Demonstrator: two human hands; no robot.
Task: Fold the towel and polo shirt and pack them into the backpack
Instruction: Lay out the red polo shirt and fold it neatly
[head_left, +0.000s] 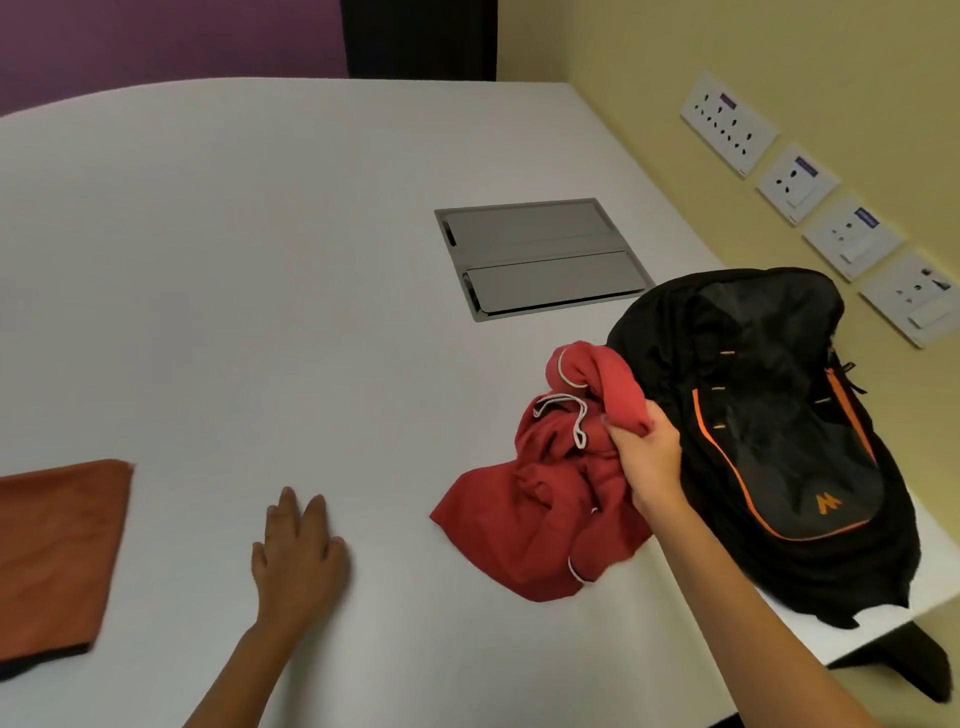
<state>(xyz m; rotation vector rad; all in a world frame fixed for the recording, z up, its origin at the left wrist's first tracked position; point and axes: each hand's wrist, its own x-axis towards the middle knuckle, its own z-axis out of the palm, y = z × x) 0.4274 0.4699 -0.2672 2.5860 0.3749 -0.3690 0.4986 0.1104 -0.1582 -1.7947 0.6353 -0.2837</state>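
Note:
A crumpled red polo shirt (540, 499) with white trim is bunched on the white table, right of centre. My right hand (647, 457) grips a fistful of its upper part and holds that part above the table. A black backpack (779, 431) with orange piping lies flat just right of the shirt, at the table's right edge. A folded orange towel (57, 551) lies at the near left, partly cut off by the frame. My left hand (296, 556) rests flat on the table between towel and shirt, fingers straight, holding nothing.
A grey metal cable hatch (540, 254) is set flush in the white table (234, 260) behind the shirt. Several wall sockets (795, 192) line the yellow wall to the right. The table's right edge runs close under the backpack.

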